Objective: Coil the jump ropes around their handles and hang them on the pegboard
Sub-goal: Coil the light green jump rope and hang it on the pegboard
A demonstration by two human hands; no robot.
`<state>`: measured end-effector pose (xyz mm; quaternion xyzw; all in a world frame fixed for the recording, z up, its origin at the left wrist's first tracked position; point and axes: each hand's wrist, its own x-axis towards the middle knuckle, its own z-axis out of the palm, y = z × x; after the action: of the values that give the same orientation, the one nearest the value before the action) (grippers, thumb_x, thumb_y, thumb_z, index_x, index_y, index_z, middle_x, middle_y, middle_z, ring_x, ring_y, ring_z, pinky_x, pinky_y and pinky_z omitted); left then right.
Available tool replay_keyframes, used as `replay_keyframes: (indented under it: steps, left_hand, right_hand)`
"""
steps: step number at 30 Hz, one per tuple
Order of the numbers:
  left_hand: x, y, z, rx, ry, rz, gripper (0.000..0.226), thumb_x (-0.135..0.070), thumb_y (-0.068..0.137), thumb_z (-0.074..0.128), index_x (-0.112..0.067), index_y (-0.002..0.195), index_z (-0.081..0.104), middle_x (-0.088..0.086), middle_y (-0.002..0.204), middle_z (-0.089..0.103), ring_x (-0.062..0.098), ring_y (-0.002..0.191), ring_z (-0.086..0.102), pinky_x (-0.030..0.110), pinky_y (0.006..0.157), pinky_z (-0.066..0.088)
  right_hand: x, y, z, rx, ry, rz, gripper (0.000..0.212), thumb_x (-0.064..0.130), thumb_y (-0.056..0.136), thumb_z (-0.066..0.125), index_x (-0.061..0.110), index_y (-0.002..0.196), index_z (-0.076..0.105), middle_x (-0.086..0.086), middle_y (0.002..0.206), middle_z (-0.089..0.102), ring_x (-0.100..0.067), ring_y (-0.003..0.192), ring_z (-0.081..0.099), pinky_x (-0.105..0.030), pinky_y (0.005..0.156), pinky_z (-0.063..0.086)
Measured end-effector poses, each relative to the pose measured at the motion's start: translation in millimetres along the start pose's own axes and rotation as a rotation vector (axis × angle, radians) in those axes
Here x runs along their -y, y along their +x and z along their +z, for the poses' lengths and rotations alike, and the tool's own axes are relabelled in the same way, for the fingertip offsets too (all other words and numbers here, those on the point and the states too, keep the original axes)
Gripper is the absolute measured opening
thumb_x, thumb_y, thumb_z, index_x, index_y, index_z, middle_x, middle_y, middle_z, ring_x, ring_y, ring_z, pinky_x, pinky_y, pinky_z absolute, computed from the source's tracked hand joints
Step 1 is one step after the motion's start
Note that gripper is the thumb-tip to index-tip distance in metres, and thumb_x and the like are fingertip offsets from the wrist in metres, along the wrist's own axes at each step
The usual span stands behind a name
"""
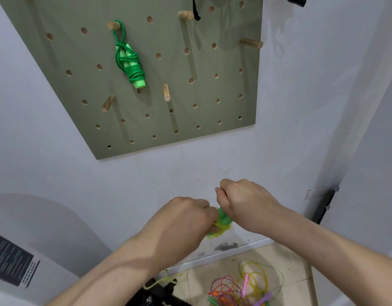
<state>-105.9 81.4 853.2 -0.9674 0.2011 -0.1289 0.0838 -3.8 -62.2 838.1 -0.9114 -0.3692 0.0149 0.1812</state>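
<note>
Coiling is the step in hand: the left hand (pixel 181 219) is closed round the green-handled jump rope with thin yellow cord (pixel 222 218), held in the air near the wall, below the olive-green pegboard (pixel 91 85). Yellow loops bunch round the lower end of the handles. The right hand (pixel 246 202) is curled into a fist touching the top of the handles; whether it pinches the cord I cannot tell, as its fingers face away.

One all-green jump rope (pixel 130 62) already hangs wrapped on a far-left wooden peg, so the task looks partly done. A tangled pile of pink, yellow and orange ropes (pixel 241 283) lies on the tiled floor (pixel 290 259) at near right, not yet coiled.

Next, by my judgement, the last turns need pulling snug and a free loop left over, then a lift to a bare peg such as the wooden dowel at far right (pixel 251 43); a slack wrap would likely unwind when hung
</note>
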Motion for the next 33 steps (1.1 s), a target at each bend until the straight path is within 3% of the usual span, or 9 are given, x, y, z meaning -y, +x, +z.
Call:
replay_keyframes:
  steps: [4,8,16,19,23,25,28,30,33]
  left_hand:
    - [5,-8,-1,0.044,-0.085,-0.007,0.024,-0.044,0.093,0.043,-0.028,0.085,0.059,-0.008,0.055,0.058,0.017,0.041,0.049,0.027,0.037,0.042]
    - [6,-3,-6,0.009,-0.218,0.004,0.008,-0.027,0.086,0.064,-0.031,0.087,0.057,-0.015,0.065,0.064,0.012,0.046,0.051,0.025,0.041,0.045]
    - [7,9,-12,-0.122,-0.303,0.030,0.024,-0.031,0.095,0.043,-0.024,0.079,0.060,-0.013,0.067,0.054,0.005,0.064,0.047,0.019,0.060,0.040]
    - [11,12,-17,-0.117,-0.675,-0.139,0.018,-0.029,0.094,0.055,-0.029,0.078,0.062,-0.016,0.056,0.051,-0.002,0.055,0.047,0.008,0.057,0.035]
    - [15,19,-14,-0.002,-1.344,-0.448,0.021,-0.037,0.082,0.068,-0.025,0.065,0.066,0.003,0.041,0.049,0.012,0.037,0.035,0.020,0.043,0.028]
    - [12,19,-2,0.017,-1.510,-0.444,0.036,-0.044,0.080,0.070,-0.008,0.076,0.068,0.020,0.046,0.053,0.016,0.038,0.041,0.022,0.043,0.028]
    - [-4,24,9,-0.063,-1.805,-0.548,0.040,-0.019,0.087,0.056,0.020,0.091,0.058,0.033,0.068,0.064,0.032,0.056,0.063,0.030,0.051,0.048]
    - [-21,28,14,-0.173,-1.946,-0.693,0.023,-0.008,0.083,0.053,0.010,0.075,0.065,0.020,0.057,0.063,0.022,0.044,0.060,0.018,0.041,0.042]
    - [-34,28,26,-0.406,-2.061,-0.874,0.040,-0.005,0.086,0.049,-0.017,0.049,0.056,0.003,0.042,0.045,0.008,0.032,0.035,0.014,0.035,0.018]
  right_hand:
    - [-8,-11,-2,0.048,0.066,-0.069,0.038,0.037,0.102,0.031,0.018,0.070,0.034,-0.001,0.063,0.043,-0.027,0.062,0.045,-0.035,0.058,0.033]
    - [-7,-13,-10,0.071,0.115,-0.123,0.040,0.037,0.102,0.033,0.020,0.066,0.033,0.001,0.060,0.040,-0.016,0.055,0.039,-0.032,0.059,0.030]
    - [1,-18,-32,0.253,0.426,-0.060,0.040,0.032,0.102,0.035,0.010,0.073,0.049,-0.002,0.058,0.052,-0.008,0.044,0.051,-0.023,0.049,0.039]
    - [3,-17,-39,0.262,0.614,-0.055,0.041,0.030,0.103,0.036,0.005,0.074,0.052,-0.007,0.057,0.054,-0.015,0.043,0.052,-0.024,0.045,0.040]
    - [9,-20,-52,0.213,0.766,-0.058,0.043,0.029,0.103,0.038,0.011,0.066,0.049,-0.010,0.052,0.050,-0.018,0.041,0.048,-0.019,0.038,0.034]
    - [15,-23,-54,0.215,0.830,-0.067,0.042,0.030,0.103,0.039,0.014,0.065,0.050,-0.009,0.053,0.051,-0.017,0.040,0.049,-0.018,0.037,0.033]
    - [20,-24,-51,0.191,0.940,-0.044,0.042,0.029,0.102,0.043,0.015,0.063,0.049,-0.001,0.048,0.051,-0.014,0.038,0.049,-0.017,0.037,0.030]
    - [20,-22,-46,0.130,1.027,0.017,0.039,0.028,0.100,0.049,0.013,0.064,0.045,0.001,0.046,0.048,-0.015,0.038,0.047,-0.017,0.039,0.027]
    - [16,-20,-34,0.030,1.211,0.113,0.036,0.025,0.095,0.057,0.010,0.066,0.042,-0.006,0.053,0.038,-0.014,0.042,0.035,-0.019,0.040,0.022]
